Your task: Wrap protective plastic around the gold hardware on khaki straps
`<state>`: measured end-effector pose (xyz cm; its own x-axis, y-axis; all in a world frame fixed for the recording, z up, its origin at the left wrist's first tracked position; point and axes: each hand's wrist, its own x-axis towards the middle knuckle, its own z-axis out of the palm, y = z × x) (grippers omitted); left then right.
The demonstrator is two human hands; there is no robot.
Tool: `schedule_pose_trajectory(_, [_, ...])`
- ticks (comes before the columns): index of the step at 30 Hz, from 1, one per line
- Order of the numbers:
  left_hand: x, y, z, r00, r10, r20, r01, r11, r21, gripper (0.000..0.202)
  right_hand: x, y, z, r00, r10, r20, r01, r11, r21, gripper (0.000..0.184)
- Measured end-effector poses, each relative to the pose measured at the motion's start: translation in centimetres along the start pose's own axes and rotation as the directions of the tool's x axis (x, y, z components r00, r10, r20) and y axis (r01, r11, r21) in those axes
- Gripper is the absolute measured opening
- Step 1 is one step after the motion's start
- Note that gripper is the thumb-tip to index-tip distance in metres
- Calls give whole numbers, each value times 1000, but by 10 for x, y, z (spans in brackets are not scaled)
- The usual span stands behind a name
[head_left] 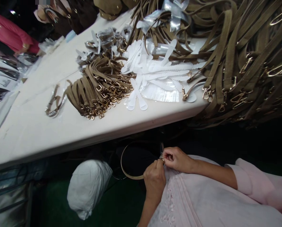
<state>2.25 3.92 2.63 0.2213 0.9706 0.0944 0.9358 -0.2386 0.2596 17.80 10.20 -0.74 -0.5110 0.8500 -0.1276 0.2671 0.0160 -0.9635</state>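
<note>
In front of my lap, below the table edge, both hands are close together on a thin tan strap point(125, 168). The strap curves out in a loop to the left of them. My left hand point(155, 176) has its fingers closed round the strap near a small gold metal fitting point(163, 161). My right hand point(177, 160) pinches at that same end, its fingertips touching the fitting. Exactly what lies between the fingertips is too small to tell.
On the white table point(69, 134) lie a bundle of short brown straps point(84, 91) with gold clasps, white paper strips point(164, 69) and one bagged strap point(54, 104). Long straps point(228, 56) hang over the right end. A white bundle point(87, 186) stands below. A person in a pink sleeve point(10, 31) is far left.
</note>
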Motion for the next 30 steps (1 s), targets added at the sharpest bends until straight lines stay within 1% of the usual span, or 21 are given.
schedule_pose_trajectory(2, [0,0,2,996,-67,61,72,994,-83,27,0,5,0,999,37,23,-39,995,89,7])
schedule_pose_trajectory(3, [0,0,2,986,-132,104,147,976,-159,27,-1,7,0,998,52,28,-56,990,127,6])
schedule_pose_trajectory(4, [1,1,1,965,-212,157,247,935,-253,25,-1,8,0,997,69,32,-74,984,164,5])
schedule_pose_trajectory(5, [2,2,0,931,-294,215,355,864,-357,24,-2,10,0,996,87,36,-92,976,197,5])
schedule_pose_trajectory(6, [3,4,-2,890,-364,274,453,767,-454,22,-2,10,0,994,100,40,-106,970,219,7])
schedule_pose_trajectory(7, [4,5,-4,851,-412,324,524,664,-533,21,-3,11,-1,994,104,40,-110,968,226,8])
schedule_pose_trajectory(8, [5,6,-5,823,-440,360,566,575,-591,21,-3,11,-1,994,98,37,-104,971,217,8])
schedule_pose_trajectory(9, [6,7,-6,807,-452,381,584,514,-628,22,-3,11,-1,996,84,31,-89,977,194,8])
schedule_pose_trajectory(10, [6,8,-6,796,-465,387,594,478,-647,24,-4,10,-1,998,66,24,-69,984,165,8])
schedule_pose_trajectory(12, [6,7,-5,770,-507,387,621,457,-637,30,-4,10,-1,999,31,10,-31,993,113,7])
schedule_pose_trajectory(14, [6,6,-3,754,-525,395,639,449,-624,30,-4,9,0,1000,-1,7,0,997,79,6])
schedule_pose_trajectory(15, [5,5,-2,758,-515,401,636,444,-632,28,-4,9,0,1000,-13,7,13,998,67,6])
schedule_pose_trajectory(17, [2,3,0,785,-463,411,606,434,-667,25,-3,8,2,1000,-23,6,22,998,57,7])
schedule_pose_trajectory(18, [1,2,0,795,-442,416,591,411,-694,25,-2,7,2,1000,-17,4,17,998,59,7])
schedule_pose_trajectory(20, [-3,0,1,787,-432,440,590,318,-742,24,0,6,2,1000,7,-5,-7,998,68,9])
schedule_pose_trajectory(22, [-6,-3,5,754,-433,494,613,194,-766,23,1,5,1,1000,24,-4,-24,998,61,10])
schedule_pose_trajectory(24, [-7,-5,13,721,-440,535,633,103,-768,24,-2,6,-3,1000,-14,14,14,1000,5,9])
schedule_pose_trajectory(25, [-6,-5,18,709,-452,542,636,76,-768,24,-5,6,-4,998,-58,37,59,997,-45,8])
schedule_pose_trajectory(27, [-5,-3,24,673,-492,553,638,9,-770,26,-12,6,-5,979,-175,107,191,968,-163,9])
schedule_pose_trajectory(29, [-6,5,21,624,-543,562,632,-71,-771,35,-11,6,0,952,-270,143,298,923,-245,14])
schedule_pose_trajectory(30, [-7,9,17,596,-574,561,620,-115,-776,40,-3,4,6,938,-313,147,341,904,-256,17])
